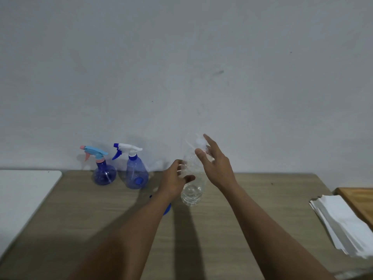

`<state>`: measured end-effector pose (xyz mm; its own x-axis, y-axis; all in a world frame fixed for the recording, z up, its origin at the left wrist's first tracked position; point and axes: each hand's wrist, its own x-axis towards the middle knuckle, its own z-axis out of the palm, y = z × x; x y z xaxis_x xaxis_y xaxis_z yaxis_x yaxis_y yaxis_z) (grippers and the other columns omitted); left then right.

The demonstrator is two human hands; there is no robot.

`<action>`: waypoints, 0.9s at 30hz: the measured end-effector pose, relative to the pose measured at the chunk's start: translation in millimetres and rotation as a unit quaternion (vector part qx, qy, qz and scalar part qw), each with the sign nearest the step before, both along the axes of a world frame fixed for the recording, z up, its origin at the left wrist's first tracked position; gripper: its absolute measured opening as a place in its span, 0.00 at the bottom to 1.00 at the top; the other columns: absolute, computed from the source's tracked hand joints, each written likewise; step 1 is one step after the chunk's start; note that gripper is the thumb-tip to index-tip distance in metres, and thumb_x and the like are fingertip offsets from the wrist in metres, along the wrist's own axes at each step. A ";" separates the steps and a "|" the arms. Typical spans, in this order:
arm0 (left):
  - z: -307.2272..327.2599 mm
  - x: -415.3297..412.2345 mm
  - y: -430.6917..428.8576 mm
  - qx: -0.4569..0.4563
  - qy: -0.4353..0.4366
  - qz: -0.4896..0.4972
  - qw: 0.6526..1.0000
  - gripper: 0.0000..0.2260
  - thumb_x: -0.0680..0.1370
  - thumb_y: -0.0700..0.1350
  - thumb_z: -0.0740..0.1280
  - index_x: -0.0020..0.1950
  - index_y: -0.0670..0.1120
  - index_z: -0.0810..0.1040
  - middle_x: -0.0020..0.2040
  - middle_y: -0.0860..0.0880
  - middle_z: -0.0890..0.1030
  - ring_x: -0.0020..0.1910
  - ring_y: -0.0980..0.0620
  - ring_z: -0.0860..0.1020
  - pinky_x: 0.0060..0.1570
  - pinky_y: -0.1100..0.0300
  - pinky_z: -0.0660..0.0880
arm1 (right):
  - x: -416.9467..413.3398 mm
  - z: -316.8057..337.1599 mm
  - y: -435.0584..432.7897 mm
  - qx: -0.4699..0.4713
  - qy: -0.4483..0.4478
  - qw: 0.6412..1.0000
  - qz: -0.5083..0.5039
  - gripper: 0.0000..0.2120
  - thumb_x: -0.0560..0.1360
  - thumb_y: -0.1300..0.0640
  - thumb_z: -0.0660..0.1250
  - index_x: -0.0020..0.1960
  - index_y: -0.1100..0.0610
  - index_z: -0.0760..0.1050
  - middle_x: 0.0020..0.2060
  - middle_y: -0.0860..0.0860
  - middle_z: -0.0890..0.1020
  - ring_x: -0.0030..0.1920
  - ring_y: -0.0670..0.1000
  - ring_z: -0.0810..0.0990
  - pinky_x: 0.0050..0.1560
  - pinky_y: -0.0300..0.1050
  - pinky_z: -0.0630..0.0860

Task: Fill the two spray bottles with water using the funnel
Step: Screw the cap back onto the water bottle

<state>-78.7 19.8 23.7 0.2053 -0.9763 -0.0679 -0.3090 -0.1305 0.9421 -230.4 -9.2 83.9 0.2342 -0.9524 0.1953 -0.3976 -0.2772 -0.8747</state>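
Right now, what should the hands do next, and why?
Probably twist the cap off the clear bottle. The left hand grips its body, the right hand is at the top, and both spray bottles still wear their heads.

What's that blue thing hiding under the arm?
Only a blue curved edge and a tiny blue bit peek out beside the left forearm, lying on the table. The arm covers the rest, so its shape is hidden; it may be the funnel.

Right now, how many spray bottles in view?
2. Both stand at the table's back edge by the wall, left of the hands: pink-and-blue-trigger bottle furthest left, white-and-blue-trigger bottle beside it. None visibly hidden.
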 end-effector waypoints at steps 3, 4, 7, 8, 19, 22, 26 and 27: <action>-15.8 5.0 2.9 0.006 0.022 0.016 1.000 0.22 0.68 0.46 0.80 0.58 0.54 0.75 0.54 0.55 0.79 0.56 0.53 0.78 0.52 0.59 0.78 | -7.3 -20.6 4.1 0.037 -0.012 0.999 -0.001 0.45 0.73 0.40 0.74 0.79 0.34 0.49 0.70 0.50 0.74 0.69 0.48 0.74 0.66 0.46 0.72; -22.7 7.8 5.5 0.007 0.029 0.022 0.999 0.23 0.66 0.47 0.81 0.57 0.55 0.76 0.54 0.54 0.80 0.56 0.52 0.79 0.56 0.53 0.79 | -9.4 -28.4 3.6 0.047 -0.009 0.999 -0.004 0.49 0.71 0.43 0.77 0.79 0.36 0.47 0.68 0.51 0.74 0.68 0.49 0.74 0.64 0.44 0.72; -42.4 17.6 17.9 -0.009 -0.078 0.080 0.994 0.25 0.63 0.55 0.80 0.56 0.57 0.77 0.54 0.54 0.81 0.55 0.51 0.80 0.57 0.51 0.77 | -12.0 -51.6 1.1 0.075 -0.002 0.997 -0.015 0.51 0.67 0.49 0.81 0.79 0.41 0.52 0.62 0.49 0.76 0.64 0.48 0.76 0.59 0.42 0.72; -49.0 22.2 22.7 -0.018 -0.141 0.110 0.984 0.25 0.63 0.56 0.79 0.57 0.56 0.78 0.55 0.53 0.81 0.57 0.49 0.78 0.58 0.51 0.76 | -11.2 -58.9 1.0 0.088 -0.006 0.996 -0.014 0.50 0.66 0.51 0.82 0.78 0.42 0.54 0.61 0.48 0.76 0.63 0.49 0.77 0.58 0.42 0.72; -103.9 39.2 46.7 0.134 -0.296 0.136 0.936 0.30 0.68 0.57 0.75 0.68 0.51 0.72 0.63 0.49 0.78 0.61 0.46 0.76 0.64 0.51 0.71 | 2.9 -109.7 -4.6 0.082 0.022 0.995 -0.046 0.34 0.68 0.52 0.81 0.63 0.50 0.62 0.53 0.46 0.79 0.50 0.45 0.80 0.46 0.34 0.72; -102.8 36.7 34.8 0.118 -0.259 0.143 0.948 0.27 0.68 0.52 0.77 0.64 0.49 0.75 0.60 0.48 0.79 0.58 0.44 0.77 0.60 0.52 0.73 | 1.7 -110.5 -13.5 0.058 0.037 0.996 -0.052 0.29 0.69 0.53 0.80 0.59 0.49 0.63 0.46 0.38 0.77 0.43 0.32 0.78 0.40 0.26 0.71; -98.5 34.7 8.4 0.120 -0.238 0.140 0.954 0.26 0.69 0.49 0.77 0.65 0.48 0.74 0.61 0.46 0.78 0.59 0.43 0.77 0.57 0.54 0.71 | 5.2 -112.4 -28.0 0.044 0.048 0.996 -0.055 0.27 0.70 0.51 0.79 0.59 0.51 0.65 0.46 0.44 0.80 0.43 0.40 0.79 0.45 0.40 0.76; -97.6 35.1 0.8 0.125 -0.238 0.139 0.953 0.26 0.70 0.49 0.77 0.65 0.47 0.73 0.61 0.45 0.78 0.59 0.43 0.77 0.57 0.55 0.71 | 7.1 -112.7 -31.8 0.043 0.043 0.996 -0.058 0.28 0.70 0.51 0.79 0.60 0.51 0.64 0.48 0.46 0.80 0.44 0.43 0.79 0.46 0.43 0.77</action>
